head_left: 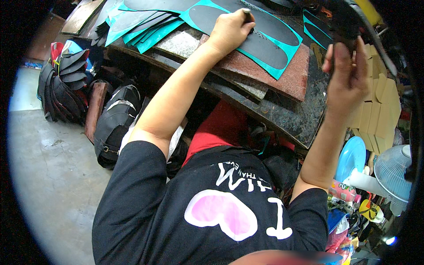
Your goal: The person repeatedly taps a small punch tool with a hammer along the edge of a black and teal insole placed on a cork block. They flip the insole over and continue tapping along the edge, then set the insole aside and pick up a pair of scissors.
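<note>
My left hand (229,31) rests on a black sole-shaped piece (265,46) that lies on a teal sheet (289,48), fingers closed around a small dark tool (248,17) pressed to the piece. The sheet sits on a reddish stone slab (291,79) on the dark worktable (291,117). My right hand (346,75) is raised over the table's right end, gripping a dark curved strip (369,28) that runs up and to the right out of the fist.
More teal sheets with black cutouts (141,22) are stacked at the table's far left. Black cut pieces (66,84) and a dark bag (112,123) lie on the floor at left. Tan cardboard pieces (375,110), a blue plate (351,157) and a white fan (395,170) crowd the right.
</note>
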`<act>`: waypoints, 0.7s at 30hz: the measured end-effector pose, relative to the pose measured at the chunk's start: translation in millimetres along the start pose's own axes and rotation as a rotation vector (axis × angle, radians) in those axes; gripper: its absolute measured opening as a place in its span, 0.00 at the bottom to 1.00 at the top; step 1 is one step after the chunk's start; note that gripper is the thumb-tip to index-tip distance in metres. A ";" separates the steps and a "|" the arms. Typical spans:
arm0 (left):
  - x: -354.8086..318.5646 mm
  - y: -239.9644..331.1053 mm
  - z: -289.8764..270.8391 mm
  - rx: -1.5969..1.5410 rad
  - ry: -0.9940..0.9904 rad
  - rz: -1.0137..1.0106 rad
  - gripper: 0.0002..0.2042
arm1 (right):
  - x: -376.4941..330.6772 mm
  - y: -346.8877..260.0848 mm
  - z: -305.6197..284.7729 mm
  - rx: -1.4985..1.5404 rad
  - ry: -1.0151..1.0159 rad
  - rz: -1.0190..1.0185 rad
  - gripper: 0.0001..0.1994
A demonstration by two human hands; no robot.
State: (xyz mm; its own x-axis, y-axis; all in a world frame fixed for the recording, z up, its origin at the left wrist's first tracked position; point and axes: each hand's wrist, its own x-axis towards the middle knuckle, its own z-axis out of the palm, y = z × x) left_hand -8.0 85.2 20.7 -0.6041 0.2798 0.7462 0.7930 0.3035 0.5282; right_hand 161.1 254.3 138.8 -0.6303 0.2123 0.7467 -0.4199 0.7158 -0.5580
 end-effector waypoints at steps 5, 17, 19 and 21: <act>-1.4 9.0 8.2 0.223 -0.057 0.010 0.05 | -21.4 43.0 32.0 -0.314 -0.236 0.181 0.20; -1.5 0.7 1.8 -0.047 -0.096 -0.080 0.09 | -7.6 0.2 -11.0 0.066 0.039 0.113 0.17; -3.3 8.9 4.0 0.082 -0.097 0.092 0.08 | -15.8 7.2 0.0 -0.089 -0.006 0.018 0.18; -6.5 14.6 10.0 0.297 -0.184 0.137 0.08 | -21.2 27.2 20.9 -0.461 -0.203 -0.096 0.18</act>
State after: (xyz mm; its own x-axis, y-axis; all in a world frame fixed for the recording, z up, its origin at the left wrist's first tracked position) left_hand 6.8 96.9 19.6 -0.5197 0.4865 0.7023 0.8261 0.4957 0.2680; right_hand 149.4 255.4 100.3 -0.7363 0.0307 0.6760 -0.1794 0.9543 -0.2388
